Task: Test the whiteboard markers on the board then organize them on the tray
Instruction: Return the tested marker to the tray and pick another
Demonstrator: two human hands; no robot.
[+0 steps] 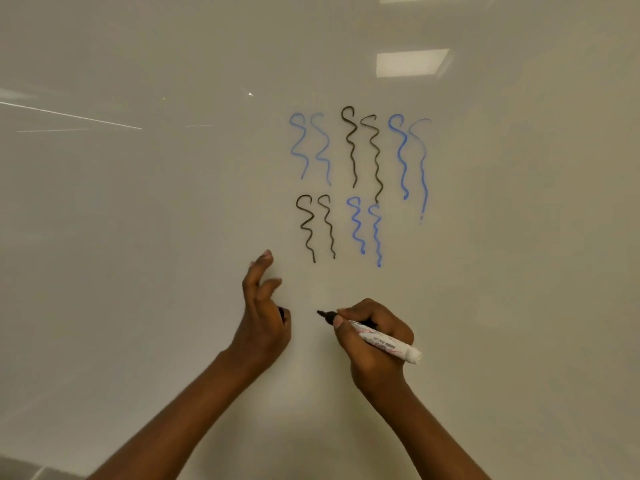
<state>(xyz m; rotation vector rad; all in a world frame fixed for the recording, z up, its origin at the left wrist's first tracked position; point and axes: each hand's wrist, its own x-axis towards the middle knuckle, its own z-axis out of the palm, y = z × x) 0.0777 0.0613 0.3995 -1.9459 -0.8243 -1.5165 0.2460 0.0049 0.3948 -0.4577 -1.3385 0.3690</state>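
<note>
A whiteboard (138, 237) fills the view and carries several wavy test lines in blue (360, 226) and black (313, 226), in two rows. My right hand (372, 341) grips an uncapped black marker (381, 341) with a white barrel, its tip pointing left, just off or at the board below the lines. My left hand (263, 313) is beside it, about a hand's width to the left, with the thumb and forefinger apart and a small black cap (281, 311) held in the curled fingers. The tray is not in view.
Ceiling lights reflect in the whiteboard at the upper right (412, 62). A grey strip, perhaps the floor or the board's edge (31, 471), shows at the bottom left corner.
</note>
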